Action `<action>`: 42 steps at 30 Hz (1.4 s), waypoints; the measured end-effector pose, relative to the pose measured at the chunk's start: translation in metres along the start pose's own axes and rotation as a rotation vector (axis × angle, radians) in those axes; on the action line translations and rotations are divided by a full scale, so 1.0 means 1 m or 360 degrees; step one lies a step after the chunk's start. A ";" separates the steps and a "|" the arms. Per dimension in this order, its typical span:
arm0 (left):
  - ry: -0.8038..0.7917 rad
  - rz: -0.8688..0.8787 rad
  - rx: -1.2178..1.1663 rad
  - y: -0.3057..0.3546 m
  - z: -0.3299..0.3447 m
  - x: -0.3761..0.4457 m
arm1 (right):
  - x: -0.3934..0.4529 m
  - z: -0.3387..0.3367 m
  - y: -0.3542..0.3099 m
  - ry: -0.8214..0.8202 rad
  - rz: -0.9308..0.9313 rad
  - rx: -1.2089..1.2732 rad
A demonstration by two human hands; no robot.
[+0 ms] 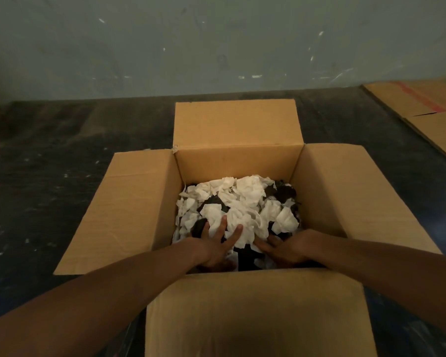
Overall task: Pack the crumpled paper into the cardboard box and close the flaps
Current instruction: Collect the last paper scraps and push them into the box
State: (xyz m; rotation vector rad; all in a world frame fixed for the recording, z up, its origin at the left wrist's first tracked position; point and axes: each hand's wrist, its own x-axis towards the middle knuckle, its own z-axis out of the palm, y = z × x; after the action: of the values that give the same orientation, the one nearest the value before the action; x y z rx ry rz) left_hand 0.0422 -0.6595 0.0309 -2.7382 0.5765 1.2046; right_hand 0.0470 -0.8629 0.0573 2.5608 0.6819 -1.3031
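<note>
1. The right hand (285, 249) lies low in the cardboard box (238, 161); its fingertips sink among the crumpled paper (242, 202), so its grip is hard to judge, probably flat and loose. Dark scraps (283, 193) under the paper are unclear.
2. The left hand (214, 247) presses the paper with fingers spread, holding nothing.
3. The box stands on a dark, scuffed floor (49, 163) near a pale wall (216, 42).
4. One box, four flaps open; flattened cardboard (428, 112) lies at the floor's far right edge.
</note>
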 end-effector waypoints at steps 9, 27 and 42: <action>0.0070 0.0019 0.0000 -0.014 -0.027 -0.022 | -0.027 -0.045 0.007 -0.0019 -0.0091 0.0184; 0.0574 -0.0536 -0.0489 -0.029 -0.021 0.040 | 0.083 -0.029 0.002 0.0846 0.0253 0.0531; 0.0631 -0.0525 -0.0378 -0.033 -0.024 0.041 | 0.074 -0.039 0.007 0.0683 0.0227 0.0614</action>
State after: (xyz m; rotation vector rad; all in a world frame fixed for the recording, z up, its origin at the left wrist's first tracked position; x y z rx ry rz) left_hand 0.0965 -0.6470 0.0150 -3.1286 -0.0054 0.6994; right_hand 0.1156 -0.8318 0.0210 3.1807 0.3192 -0.9172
